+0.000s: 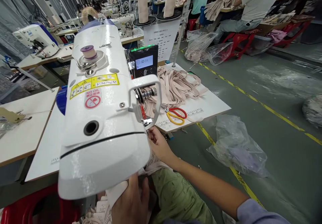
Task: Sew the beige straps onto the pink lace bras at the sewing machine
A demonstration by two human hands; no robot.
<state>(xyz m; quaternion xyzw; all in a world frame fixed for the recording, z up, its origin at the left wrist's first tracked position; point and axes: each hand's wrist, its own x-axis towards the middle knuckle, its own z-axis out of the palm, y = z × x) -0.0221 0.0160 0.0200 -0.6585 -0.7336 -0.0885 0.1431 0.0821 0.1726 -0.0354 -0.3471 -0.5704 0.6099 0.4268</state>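
Note:
A white sewing machine (105, 123) fills the middle of the view, and its head hides the needle area and part of both hands. My right hand (161, 146) reaches in beside the needle end with fingers bent together on beige fabric (158, 167); the fingertips are partly covered. Below the machine head, my left hand (132, 200) is closed on a pale part of the fabric, thumb toward the right. The fabric drapes over my lap between the hands. Beyond the right hand, red-and-yellow-handled scissors (176, 115) lie on the white tabletop (213, 108).
Beige elastic strips (176, 86) are heaped behind the scissors, near a control panel (144, 62) and two thread cones (170, 0). A red stool (37, 207) stands lower left. Plastic bags (238, 143) lie on the floor at right. A person in white (264, 2) sits farther back.

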